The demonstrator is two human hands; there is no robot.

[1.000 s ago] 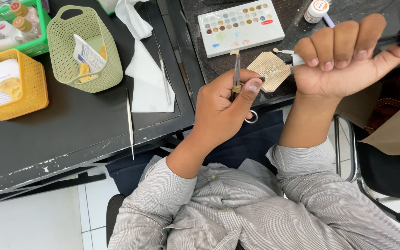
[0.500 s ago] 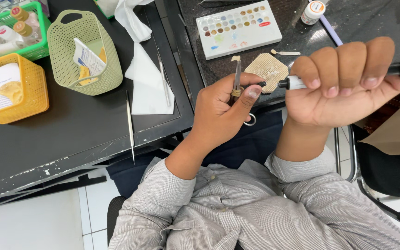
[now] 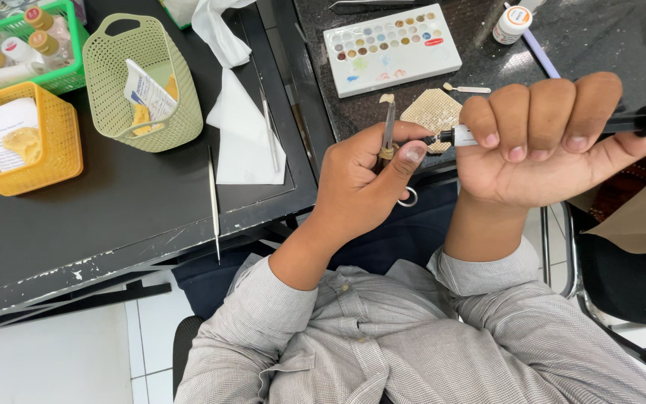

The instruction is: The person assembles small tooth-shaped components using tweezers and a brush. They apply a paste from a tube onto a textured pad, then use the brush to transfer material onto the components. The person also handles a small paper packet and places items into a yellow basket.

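Syringe in right hand, tip seemingly touching left hand's forceps.

The left hand is pinching metal forceps, which are standing upright and gripping a small tooth-like piece at the tip. The right hand is closing as a fist around a black syringe, its nozzle pointing left toward the forceps. A white palette is lying farther on the dark table.

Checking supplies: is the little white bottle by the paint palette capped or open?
Capped. The white bottle stands upright near the palette with an orange-topped lid on it.
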